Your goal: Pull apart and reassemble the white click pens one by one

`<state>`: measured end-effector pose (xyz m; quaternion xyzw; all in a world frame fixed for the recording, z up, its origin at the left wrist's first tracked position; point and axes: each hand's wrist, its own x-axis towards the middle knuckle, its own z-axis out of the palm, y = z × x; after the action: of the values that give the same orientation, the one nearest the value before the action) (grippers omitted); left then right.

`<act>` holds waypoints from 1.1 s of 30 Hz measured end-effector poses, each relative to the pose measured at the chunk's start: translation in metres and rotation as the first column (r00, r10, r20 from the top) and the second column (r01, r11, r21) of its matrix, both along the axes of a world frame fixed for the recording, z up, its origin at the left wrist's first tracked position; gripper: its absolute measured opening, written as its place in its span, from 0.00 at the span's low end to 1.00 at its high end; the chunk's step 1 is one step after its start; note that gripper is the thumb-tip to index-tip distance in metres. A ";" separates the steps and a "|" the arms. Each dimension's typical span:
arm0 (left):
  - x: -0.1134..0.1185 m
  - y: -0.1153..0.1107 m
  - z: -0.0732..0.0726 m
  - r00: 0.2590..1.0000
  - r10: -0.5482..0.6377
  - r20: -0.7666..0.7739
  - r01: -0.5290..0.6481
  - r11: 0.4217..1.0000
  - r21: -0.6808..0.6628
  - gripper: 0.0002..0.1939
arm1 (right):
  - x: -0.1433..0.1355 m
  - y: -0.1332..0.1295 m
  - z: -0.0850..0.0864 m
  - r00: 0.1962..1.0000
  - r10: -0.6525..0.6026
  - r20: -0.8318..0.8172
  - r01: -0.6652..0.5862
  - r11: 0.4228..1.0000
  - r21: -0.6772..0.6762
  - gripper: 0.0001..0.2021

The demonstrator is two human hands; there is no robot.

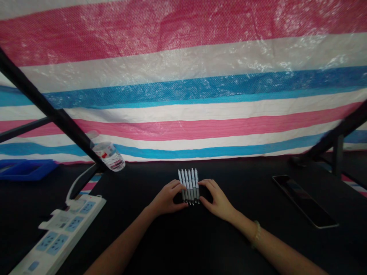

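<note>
Several white-and-grey click pens (190, 187) lie side by side in a neat row on the black table, their clicker ends pointing away from me. My left hand (169, 196) rests at the row's left side, its fingertips over the leftmost pens and its thumb by their near ends. On the opposite side, my right hand (216, 200) has fingertips and thumb against or very close to the rightmost pen. Both hands are curved, with thumb and fingers apart, and the row sits between them. A beaded bracelet (256, 233) circles my right wrist.
A phone (305, 201) lies at the right. At the left are a white power strip (61, 233), a blue tray (31, 170) and a tilted clear plastic cup or bottle (113, 157) beside a black frame bar (61, 122). Striped sheeting (200, 130) hangs behind the table.
</note>
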<state>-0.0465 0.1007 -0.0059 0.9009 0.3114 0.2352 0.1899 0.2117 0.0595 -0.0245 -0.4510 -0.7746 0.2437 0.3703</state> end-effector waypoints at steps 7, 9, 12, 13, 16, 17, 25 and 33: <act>0.002 0.000 -0.001 1.000 0.000 0.004 0.000 1.000 0.015 0.17 | 0.002 0.000 -0.001 1.000 0.010 -0.028 -0.010 1.000 -0.010 0.25; 0.003 0.000 -0.001 1.000 0.000 0.006 0.000 1.000 0.016 0.18 | 0.003 0.000 0.000 0.999 0.014 -0.037 -0.015 1.000 -0.016 0.25; 0.004 0.000 -0.001 1.000 -0.002 0.006 0.002 1.000 0.018 0.18 | 0.004 0.000 0.001 0.999 0.025 -0.048 -0.026 0.999 -0.024 0.25; 0.004 0.000 -0.001 1.000 -0.003 0.005 0.003 1.000 0.020 0.18 | 0.004 0.000 0.002 0.998 0.030 -0.052 -0.032 0.999 -0.026 0.25; 0.005 0.000 -0.001 1.000 -0.007 -0.001 0.007 1.000 0.027 0.19 | 0.007 0.001 0.004 0.997 0.054 -0.062 -0.056 0.998 -0.030 0.25; 0.004 0.000 -0.001 1.000 -0.008 -0.003 0.008 1.000 0.029 0.19 | 0.008 0.001 0.004 0.996 0.062 -0.064 -0.064 0.997 -0.031 0.26; 0.001 -0.001 -0.004 1.000 -0.027 -0.003 0.027 0.999 0.034 0.22 | 0.012 -0.002 0.009 0.994 0.111 -0.012 -0.112 0.992 -0.054 0.34; 0.001 -0.003 -0.007 0.997 -0.074 -0.003 0.074 0.997 0.031 0.25 | 0.018 -0.003 0.011 0.984 0.147 0.097 -0.138 0.987 -0.086 0.39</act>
<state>-0.0452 0.0979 -0.0131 0.9149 0.2744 0.2319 0.1840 0.2298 0.0570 -0.0138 -0.4206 -0.8127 0.2766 0.2934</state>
